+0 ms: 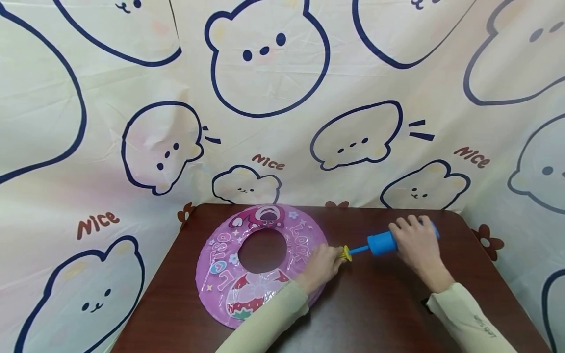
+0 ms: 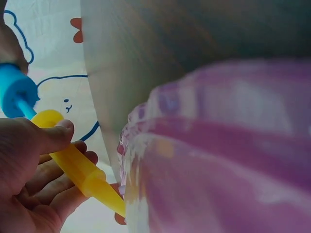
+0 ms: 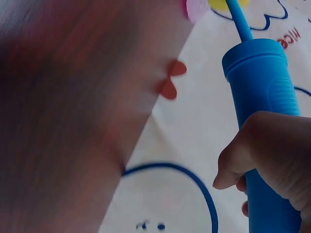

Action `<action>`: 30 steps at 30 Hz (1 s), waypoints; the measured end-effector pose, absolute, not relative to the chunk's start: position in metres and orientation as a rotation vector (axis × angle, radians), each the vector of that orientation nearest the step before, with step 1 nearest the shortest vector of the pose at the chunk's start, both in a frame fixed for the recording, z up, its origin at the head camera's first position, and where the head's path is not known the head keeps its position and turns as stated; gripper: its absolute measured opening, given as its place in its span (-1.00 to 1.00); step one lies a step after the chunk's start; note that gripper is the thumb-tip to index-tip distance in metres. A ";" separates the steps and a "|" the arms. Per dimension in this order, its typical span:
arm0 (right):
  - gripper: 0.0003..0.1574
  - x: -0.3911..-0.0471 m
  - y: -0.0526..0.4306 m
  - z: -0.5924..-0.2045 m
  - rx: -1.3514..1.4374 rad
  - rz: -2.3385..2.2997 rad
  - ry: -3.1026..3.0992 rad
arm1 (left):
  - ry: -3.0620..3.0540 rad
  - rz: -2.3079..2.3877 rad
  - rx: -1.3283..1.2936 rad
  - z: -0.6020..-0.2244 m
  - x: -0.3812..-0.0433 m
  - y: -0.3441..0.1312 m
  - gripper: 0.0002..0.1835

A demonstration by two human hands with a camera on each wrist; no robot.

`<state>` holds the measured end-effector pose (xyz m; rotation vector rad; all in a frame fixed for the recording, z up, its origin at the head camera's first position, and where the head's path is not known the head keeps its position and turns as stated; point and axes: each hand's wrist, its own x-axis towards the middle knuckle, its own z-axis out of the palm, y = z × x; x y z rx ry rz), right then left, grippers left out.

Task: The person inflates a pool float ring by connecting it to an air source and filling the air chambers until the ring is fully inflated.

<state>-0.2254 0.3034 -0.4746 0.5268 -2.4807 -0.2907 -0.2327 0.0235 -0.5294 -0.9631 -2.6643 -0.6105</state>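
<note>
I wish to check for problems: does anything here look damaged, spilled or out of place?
Nothing clearly stands out. The swim ring lies on the table with no visible tear, and I see no spill. Its edge looks wrinkled, but this is probably ordinary. The pump shows no damage.

Bear-print cloth backdrop (image 1: 291, 135), brown table (image 1: 375, 299)

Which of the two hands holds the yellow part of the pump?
The left hand, the one nearer the pink ring: it holds the yellow part, while the right hand grips the blue barrel.
</note>
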 end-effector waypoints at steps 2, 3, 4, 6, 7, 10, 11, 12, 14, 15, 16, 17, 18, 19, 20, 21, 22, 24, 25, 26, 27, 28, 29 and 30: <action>-0.22 -0.226 0.291 -0.482 0.535 -0.299 -2.500 | -2.670 -0.627 -0.958 -0.532 -0.232 0.023 -0.88; -0.24 -0.226 0.286 -0.485 0.541 -0.298 -2.506 | -2.668 -0.630 -0.959 -0.534 -0.231 0.023 -0.89; -0.26 -0.226 0.280 -0.488 0.547 -0.299 -2.511 | -2.663 -0.635 -0.960 -0.535 -0.230 0.023 -0.89; -0.26 -0.226 0.270 -0.493 0.557 -0.303 -2.522 | -2.663 -0.648 -0.962 -0.536 -0.229 0.023 -0.90; -0.27 -0.226 0.265 -0.496 0.568 -0.300 -2.521 | -2.668 -0.651 -0.955 -0.536 -0.229 0.023 -0.90; -0.24 -0.228 0.256 -0.499 0.613 -0.279 -2.516 | -2.671 -0.648 -0.940 -0.533 -0.229 0.021 -0.89; -0.23 -0.229 0.256 -0.499 0.628 -0.267 -2.512 | -2.674 -0.648 -0.939 -0.532 -0.230 0.021 -0.89; -0.22 -0.229 0.257 -0.499 0.643 -0.251 -2.507 | -2.668 -0.645 -0.943 -0.531 -0.231 0.021 -0.90; -0.19 -0.230 0.263 -0.497 0.659 -0.225 -2.496 | -2.652 -0.627 -0.964 -0.530 -0.232 0.021 -0.90; -0.18 -0.229 0.269 -0.494 0.656 -0.214 -2.489 | -2.644 -0.619 -0.976 -0.530 -0.233 0.021 -0.91; -0.17 -0.229 0.276 -0.491 0.651 -0.202 -2.483 | -2.637 -0.615 -0.989 -0.530 -0.234 0.022 -0.91; -0.15 -0.228 0.285 -0.488 0.644 -0.193 -2.478 | -2.635 -0.610 -0.999 -0.529 -0.234 0.023 -0.90; -0.14 -0.228 0.293 -0.484 0.634 -0.186 -2.473 | -2.633 -0.603 -1.003 -0.529 -0.234 0.023 -0.91; -0.12 -0.227 0.302 -0.480 0.622 -0.184 -2.468 | -2.632 -0.601 -1.004 -0.529 -0.235 0.023 -0.90; -0.11 -0.226 0.311 -0.475 0.609 -0.183 -2.464 | -2.633 -0.599 -1.001 -0.529 -0.235 0.023 -0.90; -0.09 -0.225 0.319 -0.470 0.594 -0.183 -2.459 | -2.633 -0.596 -0.998 -0.529 -0.235 0.023 -0.90; -0.07 -0.224 0.327 -0.465 0.576 -0.183 -2.457 | -2.633 -0.592 -0.993 -0.529 -0.235 0.023 -0.90; -0.06 -0.221 0.343 -0.455 0.536 -0.196 -2.451 | -2.638 -0.582 -0.984 -0.530 -0.235 0.023 -0.90; -0.04 -0.220 0.349 -0.451 0.516 -0.198 -2.449 | -2.640 -0.582 -0.981 -0.529 -0.234 0.023 -0.89; -0.03 -0.219 0.354 -0.446 0.502 -0.200 -2.449 | -2.643 -0.583 -0.979 -0.529 -0.234 0.023 -0.89; -0.03 -0.218 0.358 -0.442 0.493 -0.202 -2.449 | -2.645 -0.585 -0.977 -0.529 -0.234 0.023 -0.90; -0.03 -0.217 0.361 -0.439 0.487 -0.204 -2.450 | -2.647 -0.591 -0.974 -0.529 -0.234 0.023 -0.90; -0.03 -0.217 0.363 -0.437 0.484 -0.209 -2.452 | -2.647 -0.597 -0.972 -0.528 -0.234 0.023 -0.89; -0.03 -0.217 0.362 -0.435 0.484 -0.210 -2.455 | -2.644 -0.598 -0.972 -0.529 -0.234 0.023 -0.89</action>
